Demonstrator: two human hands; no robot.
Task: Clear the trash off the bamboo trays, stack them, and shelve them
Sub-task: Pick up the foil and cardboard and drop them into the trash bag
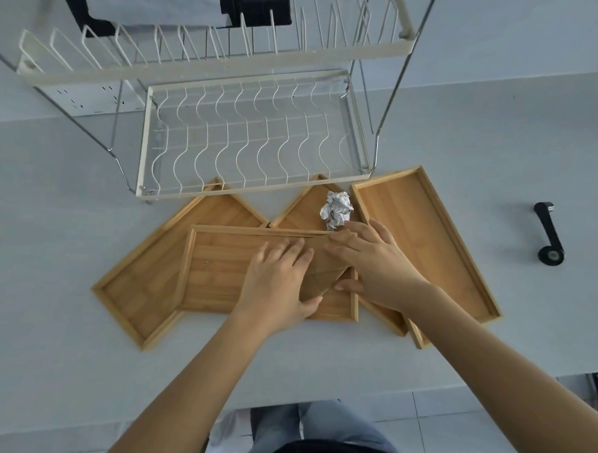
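Several bamboo trays lie overlapping on the white table below a dish rack. The front tray (pixel 217 270) rests on top of a left tray (pixel 144 281) and a middle tray (pixel 301 209). A long right tray (pixel 424 231) stands apart at an angle. A piece of brown cardboard (pixel 323 268) lies in the front tray. My left hand (pixel 278 280) and my right hand (pixel 375 260) both press on it, thumbs under its near edge. A crumpled foil ball (pixel 337 210) sits in the middle tray, just beyond my right fingertips.
A white two-tier wire dish rack (pixel 253 138) stands behind the trays, its lower shelf bare. A black tape roll with a loose strip (pixel 550 252) lies on the table (pixel 45 352) at the right. The table's near edge runs below my forearms.
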